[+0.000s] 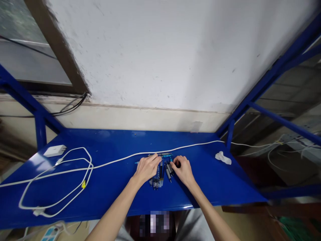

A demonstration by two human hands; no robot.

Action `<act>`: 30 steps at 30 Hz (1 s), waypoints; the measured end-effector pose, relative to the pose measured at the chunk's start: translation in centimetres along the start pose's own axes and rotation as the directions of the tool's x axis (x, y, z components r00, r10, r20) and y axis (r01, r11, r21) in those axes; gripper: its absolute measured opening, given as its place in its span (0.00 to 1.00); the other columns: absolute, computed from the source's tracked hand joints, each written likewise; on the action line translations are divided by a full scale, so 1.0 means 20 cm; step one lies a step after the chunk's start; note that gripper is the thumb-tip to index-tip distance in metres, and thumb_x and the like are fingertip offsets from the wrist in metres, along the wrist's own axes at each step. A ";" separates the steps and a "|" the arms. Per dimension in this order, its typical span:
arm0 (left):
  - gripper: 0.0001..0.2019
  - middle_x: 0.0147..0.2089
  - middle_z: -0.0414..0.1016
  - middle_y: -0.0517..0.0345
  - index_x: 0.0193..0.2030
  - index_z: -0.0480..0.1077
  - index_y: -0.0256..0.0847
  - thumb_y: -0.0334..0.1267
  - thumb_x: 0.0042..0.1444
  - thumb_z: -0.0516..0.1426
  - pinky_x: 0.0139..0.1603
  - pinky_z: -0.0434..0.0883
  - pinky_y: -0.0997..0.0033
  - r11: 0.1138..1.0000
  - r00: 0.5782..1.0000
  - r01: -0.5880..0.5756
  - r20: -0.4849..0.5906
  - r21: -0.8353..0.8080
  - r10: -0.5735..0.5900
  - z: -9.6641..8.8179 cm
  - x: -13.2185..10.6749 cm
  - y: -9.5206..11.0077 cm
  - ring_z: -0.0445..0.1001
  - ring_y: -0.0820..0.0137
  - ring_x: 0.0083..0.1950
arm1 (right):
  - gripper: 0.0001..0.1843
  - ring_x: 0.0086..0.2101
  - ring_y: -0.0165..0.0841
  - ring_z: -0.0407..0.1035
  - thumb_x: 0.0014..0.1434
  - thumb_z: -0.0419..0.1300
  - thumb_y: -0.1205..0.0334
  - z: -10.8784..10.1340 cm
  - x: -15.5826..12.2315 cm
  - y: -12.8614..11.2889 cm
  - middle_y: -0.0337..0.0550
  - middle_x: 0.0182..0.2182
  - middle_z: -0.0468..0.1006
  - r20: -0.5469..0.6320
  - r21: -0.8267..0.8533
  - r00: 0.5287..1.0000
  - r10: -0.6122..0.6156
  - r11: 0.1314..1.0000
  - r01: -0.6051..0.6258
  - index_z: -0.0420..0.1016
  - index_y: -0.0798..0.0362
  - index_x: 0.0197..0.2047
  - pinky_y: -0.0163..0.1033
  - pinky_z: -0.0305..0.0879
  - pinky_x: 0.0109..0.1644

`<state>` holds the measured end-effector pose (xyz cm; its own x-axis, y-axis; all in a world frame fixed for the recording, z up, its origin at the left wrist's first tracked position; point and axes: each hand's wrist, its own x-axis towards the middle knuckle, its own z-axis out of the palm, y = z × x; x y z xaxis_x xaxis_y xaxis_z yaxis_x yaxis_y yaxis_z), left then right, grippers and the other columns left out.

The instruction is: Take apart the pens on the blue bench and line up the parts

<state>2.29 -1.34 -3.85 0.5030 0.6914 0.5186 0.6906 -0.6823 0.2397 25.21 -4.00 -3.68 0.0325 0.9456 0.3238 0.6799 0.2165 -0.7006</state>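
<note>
On the blue tabletop lies a small group of pens. My left hand (147, 166) reaches over their left side, its fingers bent and pressed together at the tips. Whatever is between them is too small to make out. A row of clear-barrelled pens (155, 180) lies beneath and beside that palm. My right hand (184, 170) rests at the right side, with thumb and forefinger curled toward each other, close to grey-and-black pens (169, 171). What its fingertips pinch, if anything, is hidden. Between both hands, a light-blue pen part (167, 155) lies crosswise beyond the row.
A long white cable (115, 161) crosses the tabletop (105, 190) behind the pens. At left are a looped white cable (27, 190) and a white charger (54, 150). A crumpled white tissue (223, 157) lies at right. Blue metal posts (229, 134) stand by the wall.
</note>
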 end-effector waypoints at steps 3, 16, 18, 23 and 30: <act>0.14 0.43 0.81 0.54 0.45 0.77 0.42 0.34 0.72 0.49 0.33 0.67 0.72 1.000 1.000 -0.004 -0.011 0.010 0.005 0.01 0.00 0.00 0.80 0.68 0.39 | 0.11 0.31 0.38 0.65 0.58 0.65 0.60 0.02 0.01 0.00 0.40 0.24 0.73 -0.002 -0.028 1.000 0.000 1.000 0.000 0.73 0.48 0.25 0.41 0.58 0.38; 0.14 0.44 0.82 0.53 0.48 0.79 0.43 0.36 0.73 0.50 0.37 0.71 0.73 0.998 0.998 0.053 -0.027 -0.028 -0.054 0.02 0.00 -0.01 0.82 0.67 0.44 | 0.17 0.29 0.37 0.73 0.64 0.63 0.47 -0.01 -0.02 0.04 0.42 0.29 0.82 -0.049 0.198 0.999 0.023 0.980 -0.013 0.79 0.52 0.33 0.40 0.66 0.35; 0.15 0.44 0.82 0.53 0.48 0.78 0.43 0.36 0.73 0.49 0.37 0.71 0.73 0.998 0.998 0.055 -0.022 -0.022 -0.055 0.02 0.00 -0.01 0.82 0.67 0.45 | 0.15 0.31 0.38 0.75 0.64 0.64 0.48 0.01 -0.01 0.04 0.42 0.31 0.83 -0.021 0.226 1.000 -0.014 0.974 0.018 0.80 0.51 0.35 0.40 0.68 0.38; 0.15 0.42 0.81 0.54 0.47 0.78 0.43 0.36 0.73 0.49 0.36 0.69 0.73 0.999 0.999 0.045 -0.013 -0.013 -0.045 0.01 0.00 -0.01 0.81 0.68 0.43 | 0.10 0.41 0.41 0.76 0.66 0.62 0.54 0.06 0.06 0.03 0.44 0.39 0.84 -0.014 0.276 0.991 -0.130 0.952 0.129 0.83 0.47 0.42 0.44 0.70 0.47; 0.14 0.39 0.80 0.56 0.45 0.78 0.43 0.36 0.73 0.49 0.35 0.68 0.73 0.999 0.999 0.046 -0.013 0.005 -0.046 0.02 0.01 -0.01 0.81 0.68 0.40 | 0.10 0.44 0.43 0.73 0.69 0.59 0.58 0.07 0.11 0.03 0.46 0.39 0.83 -0.058 0.291 0.979 -0.196 0.935 0.205 0.83 0.46 0.42 0.48 0.69 0.51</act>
<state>2.44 -1.07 -4.14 0.4639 0.7189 0.5176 0.7158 -0.6485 0.2591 24.53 -1.45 -4.28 -0.0589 0.8690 0.4913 0.4293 0.4664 -0.7734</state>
